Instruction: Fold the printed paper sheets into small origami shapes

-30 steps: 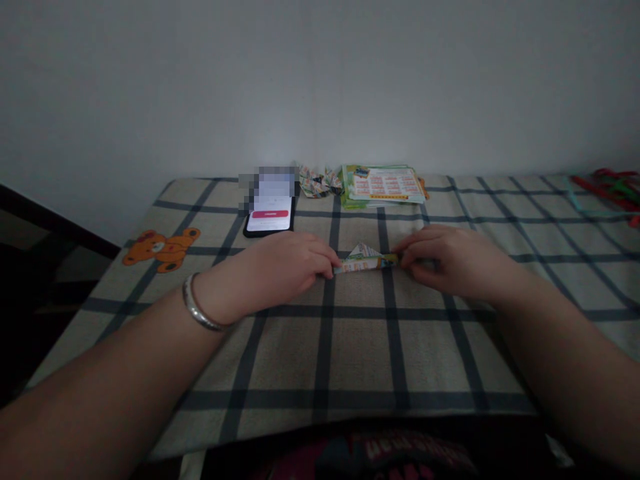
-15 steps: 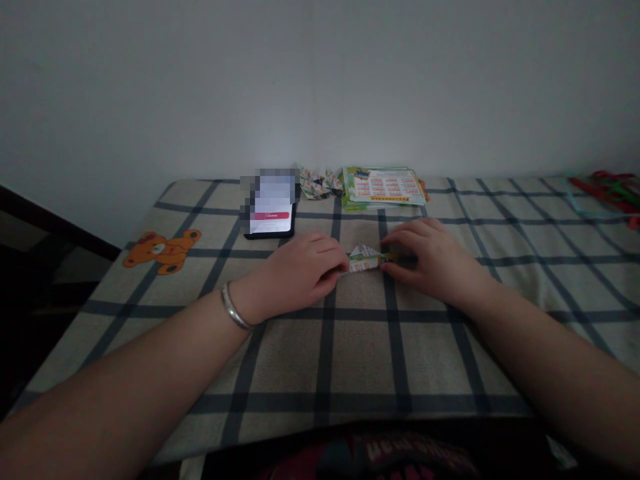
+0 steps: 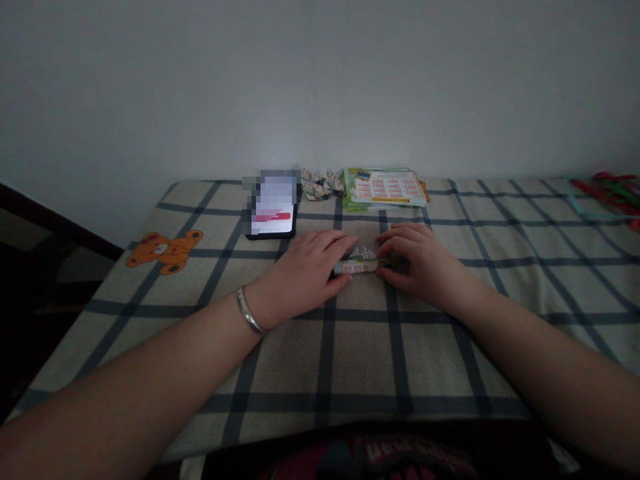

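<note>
A small folded piece of printed paper, white with coloured print and a pointed flap, lies low over the checked cloth between my two hands. Around its left end, my left hand has the thumb at the near side and the fingers over the far side. My right hand grips the other end between thumb and curled fingers, which hide part of it. A silver bangle circles my left wrist.
A phone with a lit screen lies beyond my left hand. Behind are some crumpled or folded printed paper and a stack of printed sheets. An orange bear picture is at left, red and green items far right.
My left hand has shifted slightly right and opened its fingers wider around the paper's left end. My right hand has moved a little left, still on the paper.
</note>
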A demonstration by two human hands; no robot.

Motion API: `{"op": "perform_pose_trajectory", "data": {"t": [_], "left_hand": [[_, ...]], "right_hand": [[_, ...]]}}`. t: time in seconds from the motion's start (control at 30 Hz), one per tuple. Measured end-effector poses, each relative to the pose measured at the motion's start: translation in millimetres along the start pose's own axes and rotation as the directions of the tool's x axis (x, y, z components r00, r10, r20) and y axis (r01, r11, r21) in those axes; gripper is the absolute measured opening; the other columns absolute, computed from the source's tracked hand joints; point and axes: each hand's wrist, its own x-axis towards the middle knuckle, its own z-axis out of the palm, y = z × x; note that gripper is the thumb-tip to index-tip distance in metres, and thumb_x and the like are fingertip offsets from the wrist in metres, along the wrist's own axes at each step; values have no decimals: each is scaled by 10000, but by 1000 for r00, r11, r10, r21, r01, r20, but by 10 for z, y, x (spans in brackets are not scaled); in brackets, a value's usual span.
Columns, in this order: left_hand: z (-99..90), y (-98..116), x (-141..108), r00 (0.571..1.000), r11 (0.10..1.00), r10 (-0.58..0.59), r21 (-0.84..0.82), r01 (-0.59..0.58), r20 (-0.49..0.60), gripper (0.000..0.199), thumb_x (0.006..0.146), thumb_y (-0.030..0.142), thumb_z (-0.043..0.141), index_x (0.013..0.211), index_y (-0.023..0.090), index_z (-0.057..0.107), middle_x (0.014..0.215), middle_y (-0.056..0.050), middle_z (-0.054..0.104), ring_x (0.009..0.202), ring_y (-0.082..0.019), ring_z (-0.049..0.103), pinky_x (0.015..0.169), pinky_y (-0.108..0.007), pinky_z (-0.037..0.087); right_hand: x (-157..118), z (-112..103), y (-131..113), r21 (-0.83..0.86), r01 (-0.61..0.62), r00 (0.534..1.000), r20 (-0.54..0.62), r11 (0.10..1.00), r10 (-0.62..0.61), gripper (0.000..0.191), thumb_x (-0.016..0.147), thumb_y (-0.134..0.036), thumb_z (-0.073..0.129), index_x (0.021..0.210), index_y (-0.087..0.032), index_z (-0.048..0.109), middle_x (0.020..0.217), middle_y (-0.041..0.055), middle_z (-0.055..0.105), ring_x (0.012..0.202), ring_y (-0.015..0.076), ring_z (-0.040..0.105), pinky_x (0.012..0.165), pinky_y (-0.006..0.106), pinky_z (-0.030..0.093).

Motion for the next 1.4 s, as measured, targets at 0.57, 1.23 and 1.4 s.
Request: {"op": "perform_pose_trajectory", "data": {"t": [0.57, 1.23, 1.4], "left_hand": [[-65, -28, 60, 996, 998, 52, -42, -55, -67, 118, 894, 226, 571, 968, 167, 641, 946, -53, 682, 957, -218, 611, 928, -396, 456], [-70, -56, 19, 987, 989, 140, -43, -144, -82, 233, 867, 143, 549, 1091, 171, 606, 1120, -82, 568, 1051, -203, 556, 926, -358, 499], [-71, -47, 25, 955, 953, 282, 143, -268, -91, 125, 903, 183, 563, 979, 168, 661, 1111, -89, 597, 1095, -237, 549, 967, -410, 500]], "right_hand": [[25, -36, -157, 80, -202, 979, 28, 976, 200, 117, 794, -236, 642, 880, -213, 566, 879, 51, 643, 829, 225, 584, 726, 353, 453], [35, -59, -123, 62, -79, 995, 71, 995, 75, 51, 814, -222, 646, 864, -215, 652, 843, 36, 672, 827, 214, 589, 757, 341, 420], [44, -35, -110, 67, -60, 995, 82, 996, 54, 62, 820, -235, 637, 873, -207, 651, 857, 41, 671, 839, 216, 587, 785, 351, 422]]}}
